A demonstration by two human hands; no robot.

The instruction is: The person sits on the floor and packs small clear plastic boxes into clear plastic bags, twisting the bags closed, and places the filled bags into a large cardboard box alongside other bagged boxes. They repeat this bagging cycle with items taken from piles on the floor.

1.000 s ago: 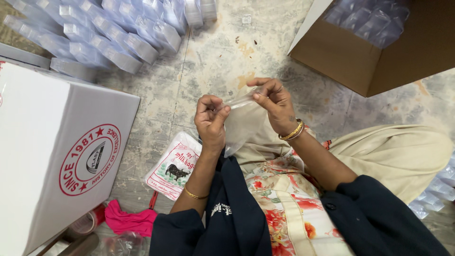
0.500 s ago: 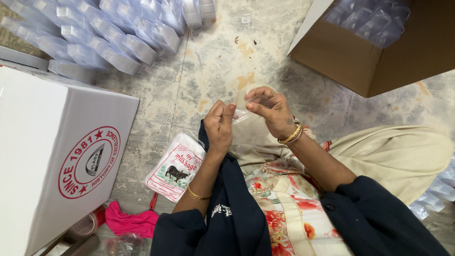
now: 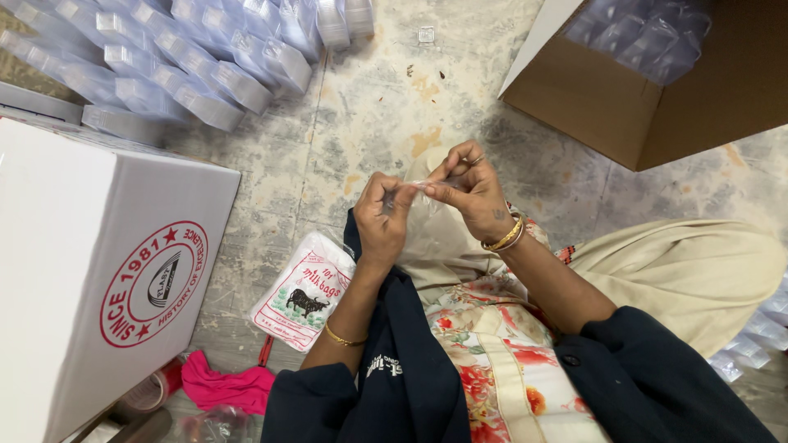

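My left hand [image 3: 384, 215] and my right hand [image 3: 468, 190] meet in front of me, fingertips almost touching. Between them they pinch the top edge of a thin clear plastic bag [image 3: 433, 215], which hangs down over my lap. The bag is nearly see-through and hard to make out; what it holds, if anything, I cannot tell. A gold bangle sits on each wrist. I sit on the floor with my legs folded.
A large white carton [image 3: 90, 271] with a red round stamp stands at the left. A packet of plastic bags [image 3: 302, 292] lies beside my left forearm. Rows of clear plastic boxes [image 3: 189, 57] lie at the top left. A brown carton [image 3: 657, 107] of more clear boxes sits top right. A pink cloth [image 3: 226, 385] and a tape roll [image 3: 148, 394] lie at the bottom left.
My hands have drawn closer together at the bag's top edge. The bag, stretched wider a second ago, now hangs bunched between my fingertips.
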